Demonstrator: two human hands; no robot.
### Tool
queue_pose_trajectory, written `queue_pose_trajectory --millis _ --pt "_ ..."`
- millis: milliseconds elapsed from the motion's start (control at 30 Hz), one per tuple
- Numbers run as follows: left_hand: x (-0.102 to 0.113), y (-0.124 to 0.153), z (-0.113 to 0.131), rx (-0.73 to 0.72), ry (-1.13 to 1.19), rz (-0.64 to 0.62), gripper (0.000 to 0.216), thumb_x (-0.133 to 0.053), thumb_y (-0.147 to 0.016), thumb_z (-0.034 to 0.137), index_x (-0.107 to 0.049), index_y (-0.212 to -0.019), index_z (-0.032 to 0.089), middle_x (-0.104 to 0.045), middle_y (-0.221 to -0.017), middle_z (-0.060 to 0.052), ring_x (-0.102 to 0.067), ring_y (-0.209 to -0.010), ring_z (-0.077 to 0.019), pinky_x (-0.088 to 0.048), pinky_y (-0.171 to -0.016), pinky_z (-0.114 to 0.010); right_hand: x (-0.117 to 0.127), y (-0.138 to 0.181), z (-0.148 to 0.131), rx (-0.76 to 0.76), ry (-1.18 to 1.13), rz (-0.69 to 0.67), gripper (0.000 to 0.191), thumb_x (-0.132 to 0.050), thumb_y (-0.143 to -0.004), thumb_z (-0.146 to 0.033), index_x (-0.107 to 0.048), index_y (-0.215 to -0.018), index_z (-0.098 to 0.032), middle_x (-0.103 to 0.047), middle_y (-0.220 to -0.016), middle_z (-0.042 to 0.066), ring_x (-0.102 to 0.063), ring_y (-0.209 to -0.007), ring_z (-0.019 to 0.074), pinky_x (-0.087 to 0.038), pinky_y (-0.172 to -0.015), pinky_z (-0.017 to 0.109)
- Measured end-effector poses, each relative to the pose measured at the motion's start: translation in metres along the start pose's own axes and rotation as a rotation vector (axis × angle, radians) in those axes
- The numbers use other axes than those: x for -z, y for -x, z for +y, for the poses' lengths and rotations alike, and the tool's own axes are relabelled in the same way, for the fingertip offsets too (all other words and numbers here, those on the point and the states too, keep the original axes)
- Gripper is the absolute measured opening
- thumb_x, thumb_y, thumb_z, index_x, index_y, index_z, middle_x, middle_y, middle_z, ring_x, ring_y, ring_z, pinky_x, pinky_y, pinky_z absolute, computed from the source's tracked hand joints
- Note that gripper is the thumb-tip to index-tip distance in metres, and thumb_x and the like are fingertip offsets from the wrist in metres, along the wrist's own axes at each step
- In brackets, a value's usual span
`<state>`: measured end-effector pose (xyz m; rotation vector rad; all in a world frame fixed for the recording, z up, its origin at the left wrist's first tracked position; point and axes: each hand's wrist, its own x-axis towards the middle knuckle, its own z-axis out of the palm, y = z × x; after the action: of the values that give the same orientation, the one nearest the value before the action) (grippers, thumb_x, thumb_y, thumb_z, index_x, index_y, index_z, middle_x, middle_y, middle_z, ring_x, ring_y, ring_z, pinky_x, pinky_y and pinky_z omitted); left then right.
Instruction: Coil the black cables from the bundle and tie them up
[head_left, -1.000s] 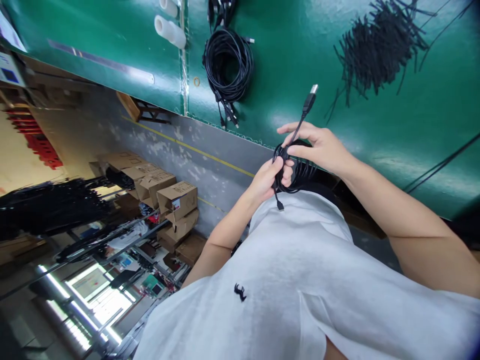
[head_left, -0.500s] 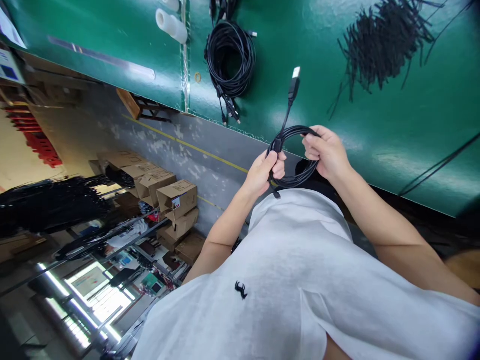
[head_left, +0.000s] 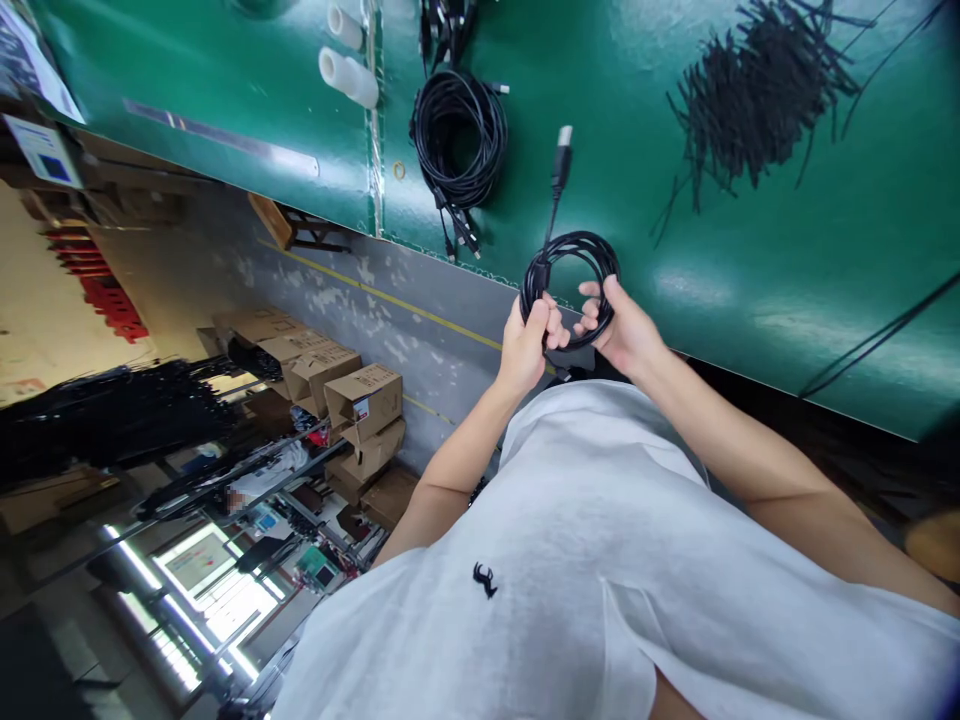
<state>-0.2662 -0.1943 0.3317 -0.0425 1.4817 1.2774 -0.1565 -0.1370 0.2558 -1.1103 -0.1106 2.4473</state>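
A small coil of black cable (head_left: pixel 592 246) is held over the near edge of the green table (head_left: pixel 750 280). My left hand (head_left: pixel 523 350) is closed around the coil's left side, where the strands bunch together. My right hand (head_left: pixel 628 335) grips the coil's lower right side with fingers curled through the loop. One end of the cable sticks straight up from the coil and ends in a USB plug (head_left: pixel 562 150) with a silver tip. My white shirt fills the bottom of the view.
A larger bundle of black cables (head_left: pixel 457 130) lies on the table beyond my left hand. A pile of short black ties (head_left: pixel 757 90) is spread at the far right. Two white tubes (head_left: pixel 349 75) lie at the far left. Cardboard boxes (head_left: pixel 360 400) stand on the floor.
Both hands have moved up and left with the cable, and closer together. The loose loops have been drawn into a tighter round coil. The USB plug has swung leftward.
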Motion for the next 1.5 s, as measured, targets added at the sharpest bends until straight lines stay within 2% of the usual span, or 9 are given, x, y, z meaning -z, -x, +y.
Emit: queue_pose_trajectory --millis 167,367,567,833,1033,1133,1300,1367,1500 --pt "-0.012 -0.013 -0.015 -0.069 0.028 0.003 0.032 -0.059 -0.094 0.044 -0.045 -0.079 0.020 -0.033 -0.056 0.010 -0.035 -0.045 -0.0036 -0.038 -0.051 -0.018 -0.008 -0.006 0.020 0.080 -0.067 0.175 0.051 -0.077 -0.074 -0.061 -0.045 -0.074 -0.021 -0.018 -0.051 -0.012 -0.018 -0.043 0.0053 -0.029 -0.040 0.018" --pt "-0.009 -0.018 0.001 0.009 0.019 0.007 0.038 -0.066 -0.090 0.046 -0.043 -0.074 0.019 -0.027 -0.054 0.011 -0.023 -0.041 -0.0022 -0.025 -0.041 -0.016 0.052 -0.007 -0.021 0.048 0.588 -0.029 0.044 -0.068 -0.080 -0.061 -0.060 -0.091 -0.020 -0.059 -0.077 0.000 -0.057 -0.069 0.0125 -0.052 -0.072 0.031" --pt "0.000 -0.020 0.015 0.084 -0.012 0.049 0.039 -0.073 -0.084 0.047 -0.049 -0.074 0.018 -0.028 -0.050 0.012 -0.021 -0.039 -0.0015 -0.021 -0.038 -0.014 0.137 -0.032 -0.137 0.472 1.639 0.630 0.014 -0.054 -0.091 -0.019 -0.067 -0.094 -0.015 -0.067 -0.101 0.011 -0.055 -0.095 0.0181 -0.039 -0.091 0.032" --pt "-0.003 -0.019 0.020 0.067 -0.046 0.050 0.038 -0.066 -0.087 0.051 -0.051 -0.076 0.018 -0.024 -0.051 0.012 -0.019 -0.039 -0.0021 -0.021 -0.038 -0.014 0.125 -0.076 -0.175 0.237 1.803 0.906 0.022 -0.054 -0.093 -0.023 -0.067 -0.106 -0.010 -0.064 -0.116 0.018 -0.052 -0.094 0.0181 -0.033 -0.082 0.033" --pt "-0.003 -0.021 0.020 0.128 -0.066 0.062 0.043 -0.039 -0.100 0.049 -0.054 -0.076 0.016 -0.030 -0.050 0.009 -0.021 -0.038 -0.0035 -0.022 -0.039 -0.015 0.136 -0.053 -0.181 0.288 1.790 0.980 0.021 -0.054 -0.089 -0.015 -0.066 -0.104 -0.007 -0.062 -0.117 0.025 -0.056 -0.102 0.0216 -0.035 -0.084 0.037" --pt "0.000 -0.020 0.018 0.082 -0.112 0.005 0.042 -0.037 -0.101 0.047 -0.054 -0.077 0.016 -0.032 -0.050 0.009 -0.022 -0.038 -0.0038 -0.022 -0.040 -0.015 0.125 -0.014 -0.165 0.393 1.552 0.842 0.014 -0.052 -0.085 -0.008 -0.062 -0.095 -0.012 -0.067 -0.093 0.017 -0.059 -0.083 0.0163 -0.040 -0.077 0.033" --pt "0.001 -0.009 0.012 0.002 -0.255 -0.223 0.036 -0.051 -0.097 0.048 -0.058 -0.082 0.017 -0.041 -0.053 0.007 -0.030 -0.042 -0.0044 -0.026 -0.044 -0.017 0.058 0.052 -0.064 0.101 0.951 -0.022 0.026 -0.070 -0.076 -0.035 -0.064 -0.095 -0.019 -0.062 -0.067 -0.001 -0.052 -0.055 0.0110 -0.042 -0.055 0.025" --pt "0.001 -0.001 0.009 0.005 -0.327 -0.305 0.037 -0.055 -0.094 0.049 -0.058 -0.077 0.016 -0.044 -0.054 0.005 -0.035 -0.046 -0.0054 -0.029 -0.047 -0.018 0.026 0.054 -0.024 0.059 0.787 -0.087 0.029 -0.072 -0.072 -0.043 -0.066 -0.088 -0.019 -0.061 -0.065 -0.001 -0.051 -0.055 0.0109 -0.042 -0.054 0.025" --pt "0.006 0.013 0.003 -0.019 -0.371 -0.422 0.045 -0.051 -0.095 0.055 -0.054 -0.071 0.017 -0.044 -0.053 0.004 -0.035 -0.047 -0.0065 -0.027 -0.048 -0.021 -0.019 0.030 0.004 0.346 0.528 -0.118 0.024 -0.074 -0.066 -0.038 -0.064 -0.079 -0.021 -0.064 -0.078 0.001 -0.058 -0.071 0.0142 -0.049 -0.065 0.027"
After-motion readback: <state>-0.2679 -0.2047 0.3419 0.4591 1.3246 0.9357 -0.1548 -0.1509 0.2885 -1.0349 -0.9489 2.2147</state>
